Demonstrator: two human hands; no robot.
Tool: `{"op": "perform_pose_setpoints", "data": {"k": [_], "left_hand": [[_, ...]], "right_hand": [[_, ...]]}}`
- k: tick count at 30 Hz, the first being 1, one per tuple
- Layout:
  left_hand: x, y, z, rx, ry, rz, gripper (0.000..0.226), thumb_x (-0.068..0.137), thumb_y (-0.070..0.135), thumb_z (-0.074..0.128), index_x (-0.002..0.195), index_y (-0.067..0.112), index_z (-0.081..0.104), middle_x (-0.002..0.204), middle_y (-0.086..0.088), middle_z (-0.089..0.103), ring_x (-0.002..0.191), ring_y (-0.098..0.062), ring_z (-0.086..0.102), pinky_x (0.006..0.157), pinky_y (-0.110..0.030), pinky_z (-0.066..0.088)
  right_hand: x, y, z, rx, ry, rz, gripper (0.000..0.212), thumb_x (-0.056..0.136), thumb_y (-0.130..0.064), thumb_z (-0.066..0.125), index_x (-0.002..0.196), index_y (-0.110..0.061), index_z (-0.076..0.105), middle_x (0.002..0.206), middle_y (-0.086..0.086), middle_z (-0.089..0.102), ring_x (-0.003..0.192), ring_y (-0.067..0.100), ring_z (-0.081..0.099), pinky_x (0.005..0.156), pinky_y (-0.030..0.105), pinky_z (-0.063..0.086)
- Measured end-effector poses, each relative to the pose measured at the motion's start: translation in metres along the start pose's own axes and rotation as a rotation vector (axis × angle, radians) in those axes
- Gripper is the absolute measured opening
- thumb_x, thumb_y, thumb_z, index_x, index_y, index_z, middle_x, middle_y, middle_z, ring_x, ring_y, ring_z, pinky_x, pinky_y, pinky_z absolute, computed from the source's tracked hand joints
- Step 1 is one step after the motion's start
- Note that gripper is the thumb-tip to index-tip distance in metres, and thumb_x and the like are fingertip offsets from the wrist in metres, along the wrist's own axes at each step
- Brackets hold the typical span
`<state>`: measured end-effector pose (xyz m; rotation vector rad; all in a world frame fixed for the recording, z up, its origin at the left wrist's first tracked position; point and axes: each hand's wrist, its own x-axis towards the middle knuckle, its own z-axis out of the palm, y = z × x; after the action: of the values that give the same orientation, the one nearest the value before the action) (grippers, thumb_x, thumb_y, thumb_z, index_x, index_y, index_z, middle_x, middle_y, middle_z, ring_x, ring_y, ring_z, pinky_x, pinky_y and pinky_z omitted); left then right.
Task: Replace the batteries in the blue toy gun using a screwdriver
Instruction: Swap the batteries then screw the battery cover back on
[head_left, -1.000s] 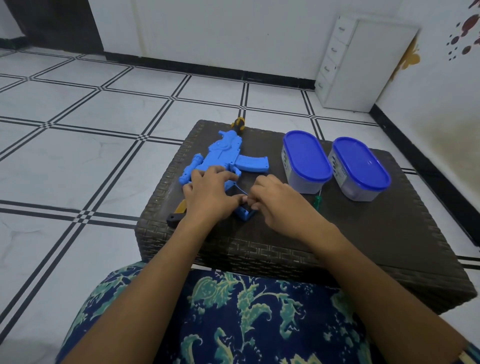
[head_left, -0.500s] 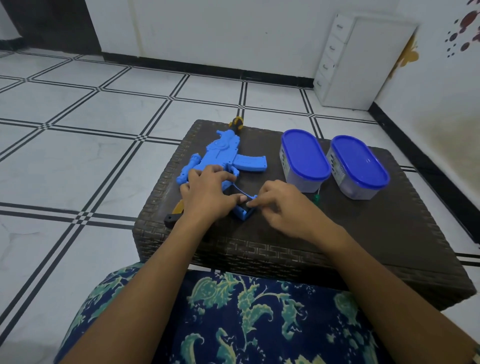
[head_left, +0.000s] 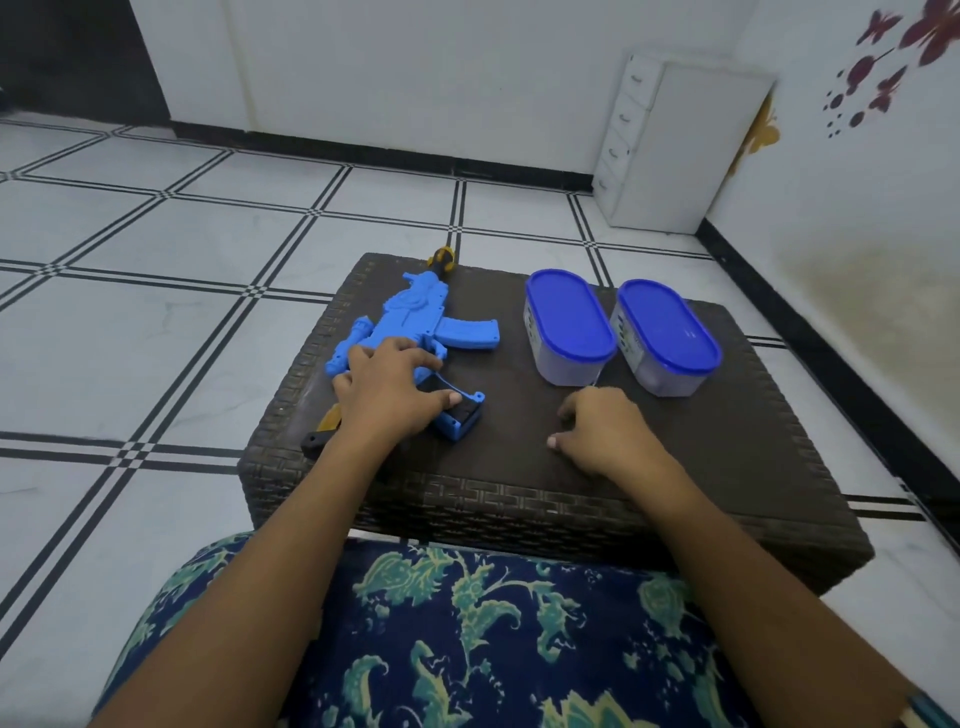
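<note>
The blue toy gun (head_left: 415, 317) lies flat on the left half of a dark wicker table (head_left: 727, 441), muzzle pointing away from me. My left hand (head_left: 387, 395) presses on its rear body, thumb stretched to the grip (head_left: 460, 421), where a dark opening shows. A small blue cover piece (head_left: 477, 397) sits at the grip's top edge. My right hand (head_left: 597, 431) rests on the table right of the gun, fingers loosely curled, thumb apart, nothing visible in it. No screwdriver shows; the spot where a green one lay is under this hand.
Two clear tubs with blue lids (head_left: 569, 317) (head_left: 667, 325) stand side by side at the back right of the table, just beyond my right hand. A white drawer cabinet (head_left: 675, 150) stands against the far wall. Tiled floor surrounds the table; my patterned lap is at its near edge.
My right hand has left the gun's grip and moved right, toward the tubs, covering the green screwdriver's spot. My left hand stays on the gun. The camera has tilted slightly.
</note>
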<state>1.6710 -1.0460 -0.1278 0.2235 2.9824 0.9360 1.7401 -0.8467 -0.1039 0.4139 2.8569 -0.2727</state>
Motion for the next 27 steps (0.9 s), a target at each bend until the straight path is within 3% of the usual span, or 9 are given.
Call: {"op": "perform_pose_setpoints", "data": {"k": [2,7,9,12,15,19,24,27], "left_hand": [[0.000,0.000,0.000,0.005,0.005,-0.003,0.048,0.074,0.052,0.072,0.118,0.037,0.061,0.142,0.010,0.040,0.133,-0.024,0.022,0.101,-0.043,0.023],[-0.001,-0.004,0.001,0.022,0.010,0.015,0.046,0.075,0.054,0.070,0.117,0.037,0.061,0.142,0.009,0.041,0.133,-0.024,0.023,0.101,-0.044,0.024],[-0.001,-0.006,0.001,0.036,0.022,0.035,0.045,0.076,0.056,0.069,0.116,0.038,0.062,0.141,0.009,0.042,0.132,-0.025,0.024,0.101,-0.045,0.024],[-0.002,-0.007,0.002,0.073,0.043,0.094,0.042,0.077,0.057,0.066,0.115,0.038,0.063,0.141,0.012,0.045,0.131,-0.024,0.028,0.099,-0.047,0.026],[-0.003,-0.008,0.003,0.148,0.048,0.190,0.038,0.083,0.056,0.060,0.116,0.038,0.065,0.141,0.017,0.048,0.130,-0.019,0.033,0.099,-0.048,0.026],[-0.004,-0.012,0.005,0.204,0.061,0.264,0.041,0.087,0.056,0.053,0.121,0.037,0.062,0.140,0.018,0.049,0.131,-0.016,0.036,0.101,-0.047,0.027],[-0.004,-0.016,0.009,0.222,0.064,0.308,0.042,0.090,0.055,0.049,0.125,0.036,0.060,0.140,0.015,0.050,0.131,-0.015,0.038,0.102,-0.047,0.028],[-0.005,-0.017,0.008,0.217,0.061,0.306,0.038,0.092,0.049,0.049,0.127,0.036,0.059,0.142,0.015,0.048,0.132,-0.015,0.036,0.102,-0.046,0.026]], "right_hand": [[-0.003,-0.004,-0.001,0.084,0.009,-0.018,0.031,0.086,-0.015,0.067,0.116,-0.009,0.065,0.120,0.011,0.063,0.106,0.027,0.061,0.092,0.038,0.053],[-0.015,-0.013,0.001,0.144,-0.044,-0.179,0.043,0.081,0.002,0.063,0.118,-0.020,0.064,0.114,0.009,0.059,0.096,0.025,0.060,0.078,0.035,0.053],[-0.015,-0.015,0.001,0.104,0.006,-0.271,0.031,0.081,-0.002,0.068,0.108,-0.017,0.069,0.104,0.005,0.058,0.089,0.021,0.056,0.077,0.036,0.052],[-0.013,-0.019,0.000,0.051,0.052,-0.331,0.020,0.082,-0.009,0.073,0.100,-0.017,0.068,0.108,0.002,0.048,0.101,0.020,0.050,0.086,0.041,0.052],[-0.008,-0.020,-0.001,0.038,-0.027,-0.347,0.027,0.085,-0.009,0.069,0.110,-0.018,0.064,0.120,0.004,0.046,0.112,0.022,0.048,0.094,0.041,0.049],[0.001,-0.019,-0.005,-0.055,-0.102,-0.303,0.037,0.084,0.000,0.064,0.119,-0.012,0.064,0.120,0.007,0.058,0.105,0.026,0.060,0.090,0.038,0.054],[0.007,-0.021,-0.004,-0.112,0.017,-0.311,0.017,0.084,-0.012,0.069,0.100,-0.014,0.064,0.102,0.006,0.066,0.090,0.023,0.063,0.081,0.044,0.056],[0.004,-0.021,-0.005,0.155,0.224,-0.391,0.019,0.088,-0.023,0.069,0.103,-0.018,0.059,0.099,-0.001,0.064,0.090,0.016,0.059,0.079,0.036,0.054]]}}
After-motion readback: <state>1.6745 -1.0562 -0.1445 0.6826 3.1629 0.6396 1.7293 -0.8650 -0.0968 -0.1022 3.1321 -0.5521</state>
